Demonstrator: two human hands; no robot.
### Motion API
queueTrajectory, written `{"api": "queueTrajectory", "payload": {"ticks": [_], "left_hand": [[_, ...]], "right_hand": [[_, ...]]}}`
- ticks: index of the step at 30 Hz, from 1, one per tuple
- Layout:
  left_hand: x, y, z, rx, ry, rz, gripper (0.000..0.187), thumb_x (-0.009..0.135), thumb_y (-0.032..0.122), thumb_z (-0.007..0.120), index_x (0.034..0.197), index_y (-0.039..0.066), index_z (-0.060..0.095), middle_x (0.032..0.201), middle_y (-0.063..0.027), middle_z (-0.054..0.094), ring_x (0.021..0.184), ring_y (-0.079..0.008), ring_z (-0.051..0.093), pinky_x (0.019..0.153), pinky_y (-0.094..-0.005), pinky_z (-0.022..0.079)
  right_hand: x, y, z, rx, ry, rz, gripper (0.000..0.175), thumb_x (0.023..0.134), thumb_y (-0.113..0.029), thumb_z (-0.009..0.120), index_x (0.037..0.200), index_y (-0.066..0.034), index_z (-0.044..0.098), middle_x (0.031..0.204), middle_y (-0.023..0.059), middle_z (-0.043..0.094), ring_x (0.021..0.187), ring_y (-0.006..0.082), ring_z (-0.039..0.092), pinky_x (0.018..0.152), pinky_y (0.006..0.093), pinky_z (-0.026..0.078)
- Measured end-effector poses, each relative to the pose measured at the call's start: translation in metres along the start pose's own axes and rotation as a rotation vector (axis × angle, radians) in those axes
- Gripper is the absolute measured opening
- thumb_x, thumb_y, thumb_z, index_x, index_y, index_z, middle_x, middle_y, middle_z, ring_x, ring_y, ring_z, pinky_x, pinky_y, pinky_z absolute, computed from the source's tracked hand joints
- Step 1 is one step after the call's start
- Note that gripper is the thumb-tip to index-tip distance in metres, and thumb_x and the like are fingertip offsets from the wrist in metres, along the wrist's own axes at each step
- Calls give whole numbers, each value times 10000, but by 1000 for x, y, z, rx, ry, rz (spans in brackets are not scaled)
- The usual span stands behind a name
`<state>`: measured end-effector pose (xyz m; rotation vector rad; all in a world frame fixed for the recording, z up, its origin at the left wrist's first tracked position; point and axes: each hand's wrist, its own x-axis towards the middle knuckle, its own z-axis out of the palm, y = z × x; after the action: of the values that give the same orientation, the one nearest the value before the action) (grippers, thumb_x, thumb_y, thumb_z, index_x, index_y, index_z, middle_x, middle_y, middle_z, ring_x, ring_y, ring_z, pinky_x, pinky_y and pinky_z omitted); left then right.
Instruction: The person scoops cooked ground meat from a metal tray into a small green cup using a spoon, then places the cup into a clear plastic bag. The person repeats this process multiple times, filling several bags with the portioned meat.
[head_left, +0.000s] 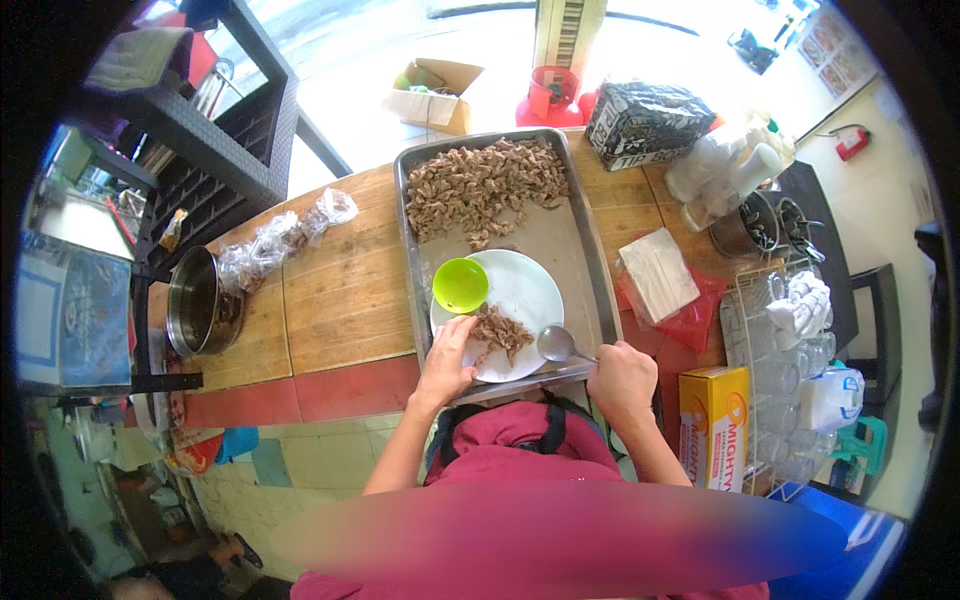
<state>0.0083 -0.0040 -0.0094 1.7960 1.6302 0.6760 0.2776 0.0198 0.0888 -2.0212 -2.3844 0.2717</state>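
Note:
A white plate (525, 281) lies in the near part of a large metal tray (551, 244). On the plate are a small heap of chopped cooked meat (501, 334) and a lime-green bowl (460, 286). My left hand (448, 360) rests over the plate's left rim, thumb and fingers apart beside the heap; whether it touches the meat I cannot tell. Closed around a metal spoon's handle, my right hand (622, 377) is at the tray's near right corner. The spoon's bowl (556, 343) is at the plate's right rim. More chopped meat (487, 184) fills the tray's far end.
Knotted plastic bags of meat (274, 244) and a steel pot (196, 300) stand left on the wooden table (345, 300). Right are a wrapped white stack (658, 274), a yellow box (712, 427) and a wire rack of glasses (780, 382). Behind stands a tip box (649, 124).

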Motion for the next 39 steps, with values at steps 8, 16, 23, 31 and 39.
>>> {"api": "queueTrajectory", "payload": {"ticks": [8, 16, 23, 31, 39], "left_hand": [[20, -1, 25, -65, 24, 9, 709, 663, -18, 726, 1341, 34, 525, 1266, -190, 545, 1182, -379, 522, 1043, -410, 417], [28, 10, 19, -252, 162, -24, 637, 668, -12, 726, 1284, 65, 585, 1176, -155, 590, 944, -265, 631, 805, -338, 554], [55, -6, -13, -142, 351, -57, 592, 663, -54, 726, 1231, 55, 599, 1129, -132, 585, 904, -265, 643, 797, -338, 568], [49, -22, -17, -105, 445, -62, 482, 720, -59, 726, 1182, 22, 613, 1089, -144, 588, 850, -260, 651, 749, -349, 559], [21, -6, 14, -76, 249, -71, 302, 822, -17, 653, 1121, 22, 648, 1072, -154, 625, 810, -274, 666, 741, -355, 539]], "right_hand": [[13, -18, 30, 205, 68, -89, 119, 734, -154, 654, 736, -42, 694, 768, 148, 650, 708, 330, 660, 668, 429, 526], [23, -32, 27, 358, 195, -135, 89, 715, -135, 653, 685, -54, 674, 735, 130, 630, 684, 324, 644, 643, 440, 510], [64, -73, 28, 323, 320, -280, 26, 703, -78, 645, 699, -53, 647, 758, 119, 608, 717, 304, 646, 639, 417, 517], [80, -78, 22, 171, 411, -304, 35, 707, -58, 631, 733, -65, 653, 847, 98, 609, 828, 283, 627, 695, 395, 514], [75, -33, 29, 236, 362, -243, 87, 684, -32, 641, 737, -77, 694, 803, 86, 610, 799, 282, 621, 669, 398, 506]]}}
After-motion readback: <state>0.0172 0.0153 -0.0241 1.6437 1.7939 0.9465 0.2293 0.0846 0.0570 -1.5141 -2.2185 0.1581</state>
